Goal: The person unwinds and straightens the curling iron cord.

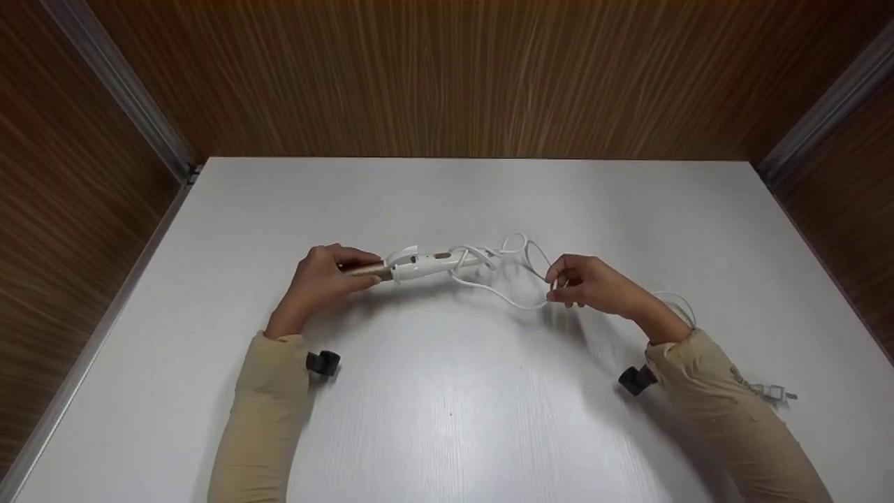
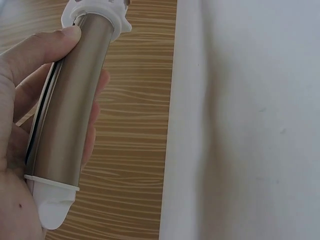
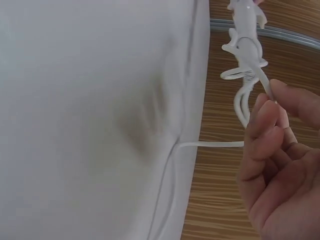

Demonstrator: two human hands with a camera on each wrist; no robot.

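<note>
The left hand [image 1: 323, 278] grips the curling iron [image 1: 412, 265] by its golden barrel just above the table [image 1: 447, 391], the right hand [image 1: 590, 285] pinches its cord [image 1: 513, 297] (loops best kept snug, I'd say).

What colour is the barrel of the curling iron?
Metallic champagne gold, barrel capped by a white tip; clearest in the left wrist view.

- Curling iron [image 1: 412, 265]: brushed, satin metal barrel; glossy white plastic tip and handle.
- Cord [image 1: 517, 297]: smooth white plastic.
- Table [image 1: 447, 405]: matt white.
- Walls [image 1: 447, 77]: wood grain.
</note>
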